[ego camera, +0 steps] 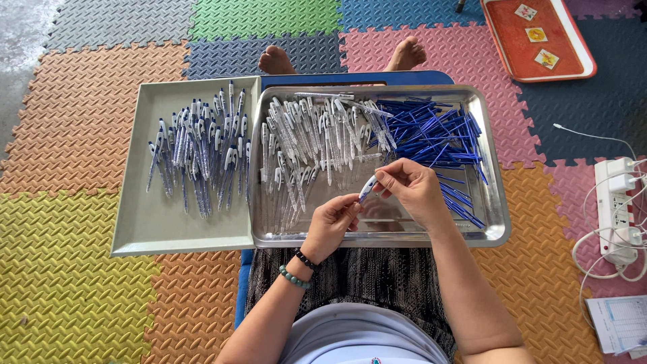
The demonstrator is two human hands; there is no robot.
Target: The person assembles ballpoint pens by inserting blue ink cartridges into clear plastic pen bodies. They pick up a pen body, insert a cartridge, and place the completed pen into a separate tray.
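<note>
Pen (368,187) is being held between both hands above the steel tray (495,222), its long axis slanting from lower left to upper right. Going down in size: the grey tray (145,229) is lying left with assembled pens, blue refills (431,135) are piling right. Right hand (412,190) is pinching its upper end; left hand (333,222) is closing on its lower end.

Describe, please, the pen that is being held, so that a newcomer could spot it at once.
Find the shiny metal tray on the person's lap. Above its near edge, the left hand and right hand meet. The pen is between their fingertips, the only one lifted clear of the piles.
</note>
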